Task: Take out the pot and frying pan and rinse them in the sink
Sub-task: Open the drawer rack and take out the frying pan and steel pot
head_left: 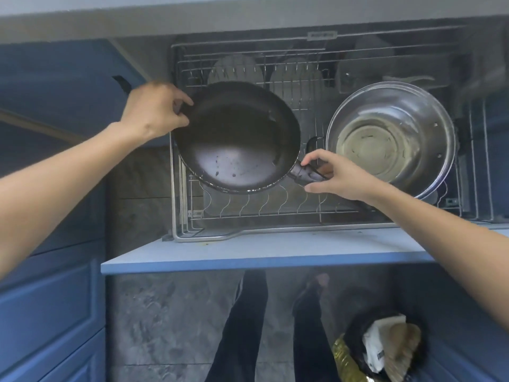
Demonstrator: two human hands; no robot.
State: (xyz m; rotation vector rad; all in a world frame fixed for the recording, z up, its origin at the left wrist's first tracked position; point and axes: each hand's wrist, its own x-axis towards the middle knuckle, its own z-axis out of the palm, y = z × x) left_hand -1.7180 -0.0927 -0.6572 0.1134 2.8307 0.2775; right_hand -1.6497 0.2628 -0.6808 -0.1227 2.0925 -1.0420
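Blue cabinets (52, 299) flank a pulled-out wire rack (248, 213) that sits in an open drawer, with a grey counter edge (248, 20) running across the top and a marbled grey floor (165, 326) below. At the rack's near edge lies the drawer's blue front panel (261, 252).

Over the rack's left half the frying pan (237, 139) is held tilted, its dark inside facing the camera. The left hand (154, 111) grips the pan's far-left rim, thumb and fingers (183, 99) curled and pinching the edge. The right hand (336, 175) holds the pan's handle (305, 173) where it joins the pan, forefinger and thumb curled round it; whether the other fingers close on it cannot be told.

In the rack's right half sits the pot (391, 139), a steel one, tilted with its open mouth toward the camera, just beside the pan's handle. White plates (234, 68) stand upright in slots along the rack's far edge, behind the pan.

On the floor, the person's dark trouser legs (242, 326) show beneath the panel, and a black bin (385, 348) with paper waste stands near the lower right.
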